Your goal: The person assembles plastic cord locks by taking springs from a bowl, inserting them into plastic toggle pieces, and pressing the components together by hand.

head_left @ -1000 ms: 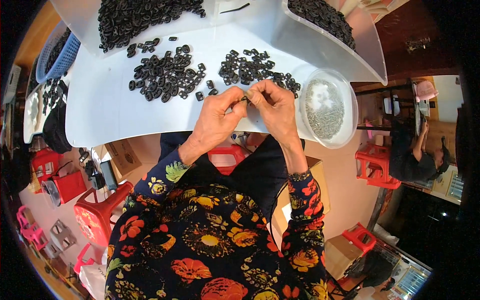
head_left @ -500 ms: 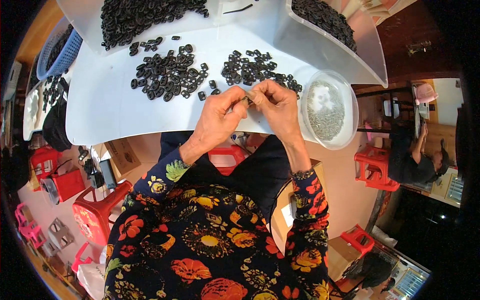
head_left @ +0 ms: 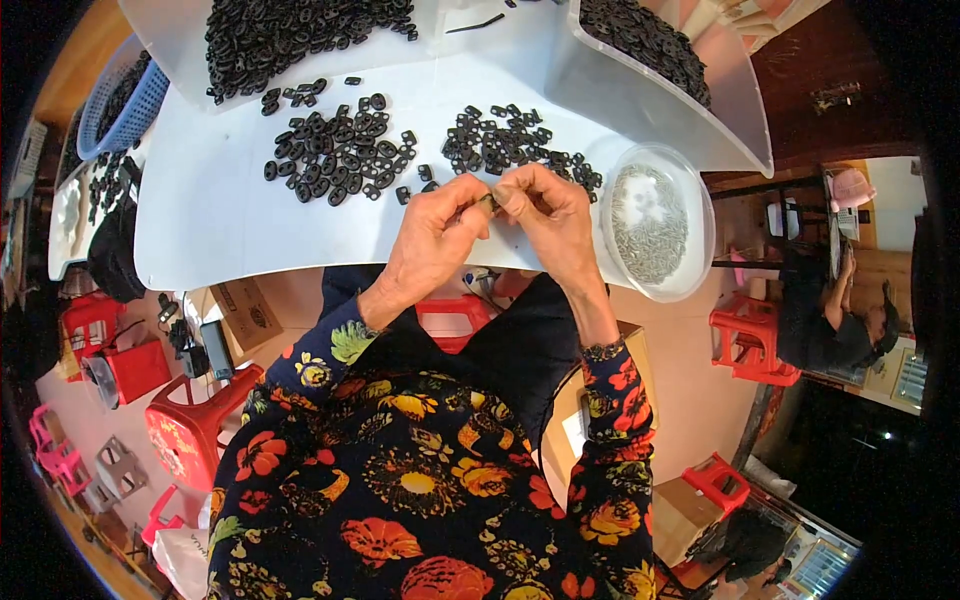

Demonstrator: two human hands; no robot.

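Note:
Above the table's near edge, my left hand [head_left: 432,240] is closed, its thumb and forefinger pinching a small black plastic part [head_left: 487,201] that is mostly hidden. My right hand [head_left: 552,225] meets it there, thumb and forefinger pressed together at the part; whatever lies between those fingertips is too small to make out. Beyond my left hand spreads a pile of black oval parts with two holes [head_left: 335,155]. A second pile of smaller black parts [head_left: 495,138] lies just past my fingertips. Right of my right hand stands a round clear tub [head_left: 703,232] holding many short silvery metal pins [head_left: 650,240].
Two translucent bins, a left one [head_left: 170,50] and a right one [head_left: 640,110], hold heaped black parts at the table's far side. A blue basket [head_left: 140,105] stands at far left. Red stools [head_left: 195,425] are on the floor. Another person [head_left: 830,320] sits at far right.
Both hands stay together in nearly the same place. My right fingertips have shifted slightly against the part in my left. The whole view has moved a little.

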